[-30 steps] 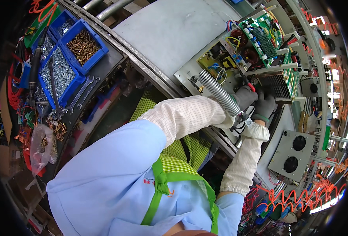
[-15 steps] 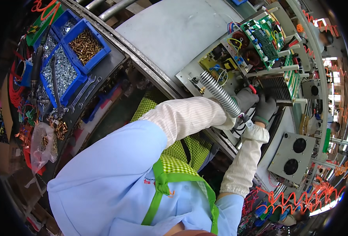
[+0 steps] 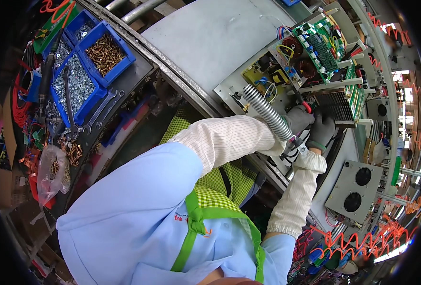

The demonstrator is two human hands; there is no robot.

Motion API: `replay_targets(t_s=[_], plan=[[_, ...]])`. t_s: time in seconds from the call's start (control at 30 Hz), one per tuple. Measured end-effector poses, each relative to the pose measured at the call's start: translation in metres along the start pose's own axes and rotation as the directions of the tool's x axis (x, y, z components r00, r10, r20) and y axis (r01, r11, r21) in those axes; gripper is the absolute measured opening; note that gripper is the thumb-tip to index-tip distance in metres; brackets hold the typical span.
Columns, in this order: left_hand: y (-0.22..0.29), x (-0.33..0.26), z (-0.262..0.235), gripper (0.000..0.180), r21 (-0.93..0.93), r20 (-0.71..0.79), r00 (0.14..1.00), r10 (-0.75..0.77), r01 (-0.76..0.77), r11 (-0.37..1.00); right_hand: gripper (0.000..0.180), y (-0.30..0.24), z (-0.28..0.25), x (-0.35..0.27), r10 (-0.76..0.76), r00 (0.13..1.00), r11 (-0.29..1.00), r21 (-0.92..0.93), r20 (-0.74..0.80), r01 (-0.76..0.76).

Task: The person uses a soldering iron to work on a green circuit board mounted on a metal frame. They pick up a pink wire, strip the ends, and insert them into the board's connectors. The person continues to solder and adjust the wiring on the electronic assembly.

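Observation:
Both my hands wear grey gloves and work close together at the near edge of an open electronics unit. My left hand point(image 3: 298, 119) has bent fingers beside a short red and black piece point(image 3: 306, 105), perhaps a sleeved cable. Part of that hand is behind a metal coil spring point(image 3: 267, 113), which slants across the view. My right hand point(image 3: 321, 130) has its fingers curled down at the corner of a finned dark heat sink point(image 3: 334, 108). Whatever the fingertips grip is hidden. Green circuit boards point(image 3: 318, 47) and a yellowish board point(image 3: 267, 76) with wires sit farther back in the unit.
Blue bins of brass screws point(image 3: 105, 54) and silver hardware point(image 3: 72, 90) stand at the left, with wrenches point(image 3: 101, 109) alongside. A plastic bag point(image 3: 51, 173) lies below them. A grey panel with two fans point(image 3: 354, 191) is at the right. Orange coiled hoses point(image 3: 362, 242) hang beyond.

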State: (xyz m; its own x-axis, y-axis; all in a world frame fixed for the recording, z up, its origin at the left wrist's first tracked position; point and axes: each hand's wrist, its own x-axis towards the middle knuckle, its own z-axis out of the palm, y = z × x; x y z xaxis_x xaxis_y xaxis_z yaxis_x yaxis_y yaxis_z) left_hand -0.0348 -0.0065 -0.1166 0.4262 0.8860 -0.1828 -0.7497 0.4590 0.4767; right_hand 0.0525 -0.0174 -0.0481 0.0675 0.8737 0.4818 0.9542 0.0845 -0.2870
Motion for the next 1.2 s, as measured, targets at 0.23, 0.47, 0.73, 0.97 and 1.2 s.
replay_targets(t_s=[0.23,0.47,0.73,0.97,1.2], plan=[[0.012,-0.009,0.0,0.01,0.309,0.031,0.999,0.012,-0.021,0.951,0.021,0.015,-0.005,-0.005,-0.055,0.996,0.964,0.263,0.064,0.036],[0.0,-0.012,-0.005,0.016,0.782,0.233,0.94,0.25,-0.334,0.527,0.025,0.019,-0.006,-0.007,-0.093,0.995,0.991,0.096,0.019,0.091],[0.019,0.007,-0.05,0.031,0.686,0.661,0.737,0.145,-0.671,0.281,0.02,-0.023,-0.027,0.002,0.256,0.92,0.929,-0.34,0.297,-0.148],[0.033,0.001,-0.04,0.032,0.852,0.521,0.841,0.145,-0.523,-0.029,0.026,-0.002,0.002,0.008,0.236,0.954,0.971,0.0,0.186,-0.24],[0.002,-0.009,-0.027,0.03,0.852,0.407,0.912,0.051,-0.4,0.339,0.022,0.032,0.006,0.006,0.31,0.939,0.945,-0.162,0.151,-0.286]])
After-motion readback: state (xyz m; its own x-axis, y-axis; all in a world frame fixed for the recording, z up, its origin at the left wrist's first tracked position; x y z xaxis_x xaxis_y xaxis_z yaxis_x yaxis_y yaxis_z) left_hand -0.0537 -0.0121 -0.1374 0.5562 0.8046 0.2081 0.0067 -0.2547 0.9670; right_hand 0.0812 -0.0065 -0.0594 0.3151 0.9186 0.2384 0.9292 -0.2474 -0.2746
